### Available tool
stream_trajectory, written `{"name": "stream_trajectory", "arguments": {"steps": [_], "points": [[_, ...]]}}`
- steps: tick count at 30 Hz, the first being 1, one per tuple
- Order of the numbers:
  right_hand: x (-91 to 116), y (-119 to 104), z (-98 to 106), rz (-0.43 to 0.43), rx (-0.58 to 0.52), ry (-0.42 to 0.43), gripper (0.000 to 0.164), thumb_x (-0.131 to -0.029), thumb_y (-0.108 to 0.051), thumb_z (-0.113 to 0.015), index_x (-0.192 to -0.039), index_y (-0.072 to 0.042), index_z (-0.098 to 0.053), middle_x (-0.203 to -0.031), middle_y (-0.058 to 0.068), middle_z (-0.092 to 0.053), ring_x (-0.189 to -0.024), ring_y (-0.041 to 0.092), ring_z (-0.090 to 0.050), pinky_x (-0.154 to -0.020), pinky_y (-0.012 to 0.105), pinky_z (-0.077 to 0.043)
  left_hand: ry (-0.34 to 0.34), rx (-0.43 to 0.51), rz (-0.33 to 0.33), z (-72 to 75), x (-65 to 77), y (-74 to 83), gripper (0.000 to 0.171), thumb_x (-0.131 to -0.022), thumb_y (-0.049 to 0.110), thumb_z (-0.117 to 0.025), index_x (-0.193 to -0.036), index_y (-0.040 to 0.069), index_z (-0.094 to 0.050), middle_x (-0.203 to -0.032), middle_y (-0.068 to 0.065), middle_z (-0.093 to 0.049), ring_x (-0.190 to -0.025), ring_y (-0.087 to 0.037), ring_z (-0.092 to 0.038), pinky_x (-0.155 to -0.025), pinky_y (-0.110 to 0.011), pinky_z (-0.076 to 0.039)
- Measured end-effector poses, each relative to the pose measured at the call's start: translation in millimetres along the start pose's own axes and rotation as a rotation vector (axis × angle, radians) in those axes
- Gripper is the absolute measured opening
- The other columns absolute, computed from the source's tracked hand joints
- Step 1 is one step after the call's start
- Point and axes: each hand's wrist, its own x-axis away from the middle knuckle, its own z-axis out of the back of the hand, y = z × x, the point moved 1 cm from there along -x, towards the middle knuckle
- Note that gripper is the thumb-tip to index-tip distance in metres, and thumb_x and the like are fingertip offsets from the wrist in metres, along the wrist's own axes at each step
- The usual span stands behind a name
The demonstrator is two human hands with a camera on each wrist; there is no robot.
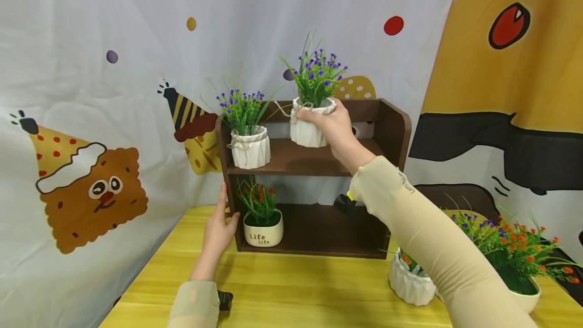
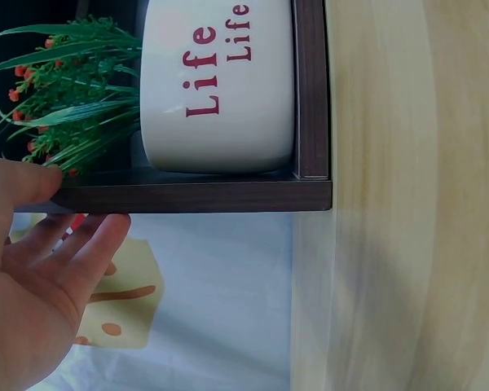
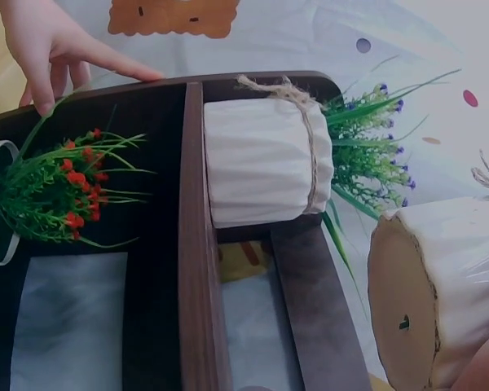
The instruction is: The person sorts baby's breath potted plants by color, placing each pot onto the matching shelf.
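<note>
Clamping a ribbed white pot [image 1: 302,133] in the right grip [image 1: 334,126], up near the brown rack [image 1: 396,130]'s upper shelf [image 1: 314,161]. Sporting purple blooms [image 1: 320,73], grassy leaves [image 1: 313,92], looped twine [image 1: 303,109], tan underside [image 3: 402,301]. Also touching the rack with the left grip [image 1: 219,234], thumb-and-finger gap wide.

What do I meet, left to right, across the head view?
Party-hat biscuit print → left hand → "Life" pot → raised white pot in the right hand → lower white pot → cream pot with red flowers.

White ribbed pot [image 1: 306,134] with purple flowers [image 1: 320,67] and twine [image 1: 299,107] is up off the brown shelf [image 1: 314,228], pretty much upright by the top tier.
</note>
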Motion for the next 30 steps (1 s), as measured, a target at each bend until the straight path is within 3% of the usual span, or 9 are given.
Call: {"name": "stream_trajectory", "arguments": {"steps": [7,15,30], "points": [[-8,2,-7,0.014,-0.006,-0.012,0.070,-0.076,-0.025,-0.083,-0.134,-0.011,-0.046,-0.119,0.007,-0.059,-0.102,0.022,-0.060,-0.084,0.037,-0.053,-0.016,-0.016,0.021,2.0,3.0,-2.8,0.096,-0.089,-0.002,-0.066,-0.158,0.027,-0.007,-0.129,-0.033,-0.053,-0.100,-0.043,-0.063,-0.080,-0.055,-0.053],[-13,3,-17,0.038,0.010,0.000,0.066,-0.075,-0.025,-0.084,-0.129,-0.011,-0.048,-0.116,0.007,-0.060,-0.099,0.022,-0.060,-0.082,0.036,-0.053,-0.005,-0.020,-0.007,3.7,1.6,-2.9,0.095,-0.088,-0.003,-0.067,-0.158,0.025,-0.008,-0.128,-0.033,-0.054,-0.099,-0.043,-0.064,-0.080,-0.053,-0.054],[-12,7,-28,0.031,0.044,0.011,0.071,-0.073,-0.025,-0.084,-0.132,-0.008,-0.047,-0.118,0.007,-0.058,-0.102,0.022,-0.058,-0.084,0.035,-0.052,-0.035,0.007,0.012,2.0,0.1,1.2,0.097,-0.088,-0.003,-0.066,-0.158,0.029,-0.006,-0.135,-0.032,-0.048,-0.103,-0.042,-0.062,-0.081,-0.052,-0.054]]}}
